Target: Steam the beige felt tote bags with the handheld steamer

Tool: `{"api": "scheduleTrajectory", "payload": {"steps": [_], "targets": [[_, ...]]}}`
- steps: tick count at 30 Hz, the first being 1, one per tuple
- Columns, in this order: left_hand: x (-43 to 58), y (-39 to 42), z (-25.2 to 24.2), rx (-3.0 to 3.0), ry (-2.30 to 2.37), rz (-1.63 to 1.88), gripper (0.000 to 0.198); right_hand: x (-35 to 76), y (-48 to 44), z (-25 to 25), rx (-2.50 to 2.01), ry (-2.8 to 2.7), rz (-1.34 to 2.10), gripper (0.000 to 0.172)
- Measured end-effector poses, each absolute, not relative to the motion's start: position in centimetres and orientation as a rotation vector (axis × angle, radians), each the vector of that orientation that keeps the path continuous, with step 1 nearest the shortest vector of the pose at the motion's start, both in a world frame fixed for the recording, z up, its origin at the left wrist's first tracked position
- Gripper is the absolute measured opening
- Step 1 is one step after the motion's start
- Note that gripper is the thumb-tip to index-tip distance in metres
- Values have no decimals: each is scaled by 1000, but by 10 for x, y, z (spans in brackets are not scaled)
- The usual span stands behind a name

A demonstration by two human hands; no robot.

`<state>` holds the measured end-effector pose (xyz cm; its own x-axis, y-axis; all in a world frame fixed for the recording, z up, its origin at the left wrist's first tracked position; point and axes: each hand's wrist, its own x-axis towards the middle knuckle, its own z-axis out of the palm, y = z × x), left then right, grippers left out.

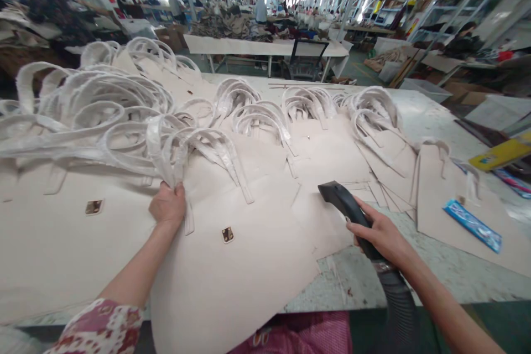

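My left hand (pixel 168 206) is closed around the base of a wrapped white handle (pixel 164 152) on a cream bag panel (pixel 232 265) that lies in front of me and bears a small metal clasp (pixel 227 234). My right hand (pixel 379 234) grips a black nozzle (pixel 342 203) joined to a grey ribbed hose (pixel 400 310). The nozzle tip hovers just over the panel's right part. More cream panels with white looped handles (pixel 103 105) are piled across the table to the left and behind.
A speckled tabletop (pixel 415 116) shows at the right, with a blue packet (pixel 473 225) on a lone panel and a yellow object (pixel 500 155) at the far right. Behind stand a long table (pixel 265 47), shelving and other workers far off.
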<state>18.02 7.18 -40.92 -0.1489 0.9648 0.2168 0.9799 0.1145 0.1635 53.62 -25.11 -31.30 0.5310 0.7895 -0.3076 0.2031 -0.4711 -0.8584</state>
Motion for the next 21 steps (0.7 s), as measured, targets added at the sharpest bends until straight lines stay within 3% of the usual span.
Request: {"api": "scheduleTrajectory", "payload": {"steps": [12,21], "targets": [[188,73,-416,-1974,-2313,-395,53,496,-348,-296,-1976,-621,1483,78],[186,77,-424,-2014,-2307,-401,56,499,-326,-306,-2045,-659,1515,76]]}}
